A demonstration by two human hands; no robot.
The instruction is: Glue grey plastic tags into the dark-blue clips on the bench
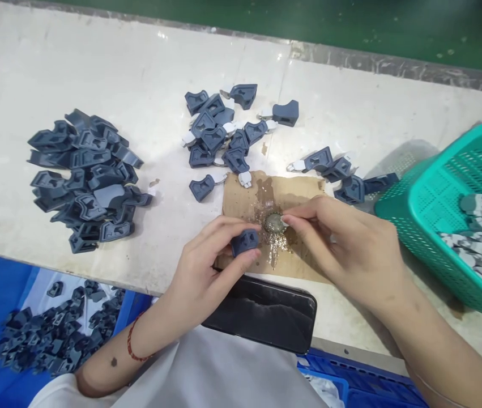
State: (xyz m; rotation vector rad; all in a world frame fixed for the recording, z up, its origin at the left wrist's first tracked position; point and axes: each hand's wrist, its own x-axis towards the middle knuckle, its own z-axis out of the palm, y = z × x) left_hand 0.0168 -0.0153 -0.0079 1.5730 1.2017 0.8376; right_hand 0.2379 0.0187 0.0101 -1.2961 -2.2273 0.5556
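Between the thumb and fingers of my left hand (pixel 215 255) is a dark grey-blue plastic piece (pixel 246 242) with a recessed face. My right hand (pixel 342 243) pinches a small light-grey piece (pixel 284 220), mostly covered by the fingertips. That piece is at the right edge of a small round dish (pixel 274 223) of wet, shiny liquid. Under the dish lies a brown cardboard sheet (pixel 308 266), stained and wet around the middle. Beyond the hands is a group of dark pieces (pixel 213 137), several with light-grey parts sticking out of them.
A heap of dark pieces (pixel 92 147) sits on the left of the white table (pixel 147 68). To the right stands a green basket (pixel 431 226) of light-grey parts. A black phone (pixel 266 314) lies at the near edge, and a blue bin (pixel 15 283) holds more dark pieces below.
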